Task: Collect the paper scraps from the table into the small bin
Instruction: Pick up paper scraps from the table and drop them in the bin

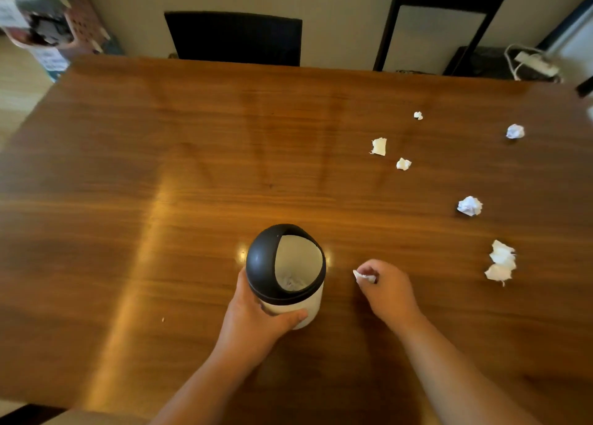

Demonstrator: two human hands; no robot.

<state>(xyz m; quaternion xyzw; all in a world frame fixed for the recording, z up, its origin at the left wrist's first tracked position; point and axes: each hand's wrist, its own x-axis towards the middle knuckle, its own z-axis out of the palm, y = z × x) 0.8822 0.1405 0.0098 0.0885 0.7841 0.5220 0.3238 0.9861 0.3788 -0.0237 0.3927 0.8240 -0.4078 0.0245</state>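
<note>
A small white bin (pixel 308 302) with a black domed lid (pixel 261 257) stands on the wooden table (pixel 144 200), its opening facing up and right; crumpled paper lies inside. My left hand (pixel 256 318) grips the bin's lower wall. My right hand (pixel 388 288) is just right of the bin, pinching a white paper scrap (pixel 364 276) in its fingertips. Several more scraps lie to the right: a crumpled ball (pixel 470 205), a pair of torn pieces (pixel 500 262), a flat piece (pixel 379 146), a small wad (pixel 403 163), a tiny bit (pixel 418 115) and a far ball (pixel 515 131).
A dark chair back (pixel 234 38) stands behind the table's far edge. A black frame (pixel 436 23) leans on the wall at the right, with a white power strip (pixel 536 63) beside it. A pink basket (pixel 64 23) sits at the far left on the floor.
</note>
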